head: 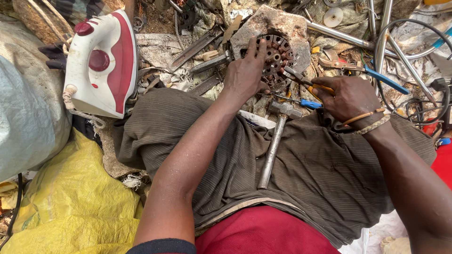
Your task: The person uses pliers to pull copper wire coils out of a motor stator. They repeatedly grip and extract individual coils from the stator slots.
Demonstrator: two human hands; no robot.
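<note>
left hand (245, 75) presses flat on the motor stator (278, 59), steadying it (nothing grasped) | right hand (348, 96) closed around pliers (306, 83), their tips at its windings | hammer (278, 136) rests on lap

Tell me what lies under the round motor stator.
The round motor stator rests on a flat grey stone slab. The left hand covers its left edge; beneath the slab is hidden.

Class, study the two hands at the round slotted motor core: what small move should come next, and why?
Probably close the pliers on a copper winding and pull. The right hand holds their orange handles with the tips at the core's rim, while the left hand presses the core flat on the stone slab.
</note>
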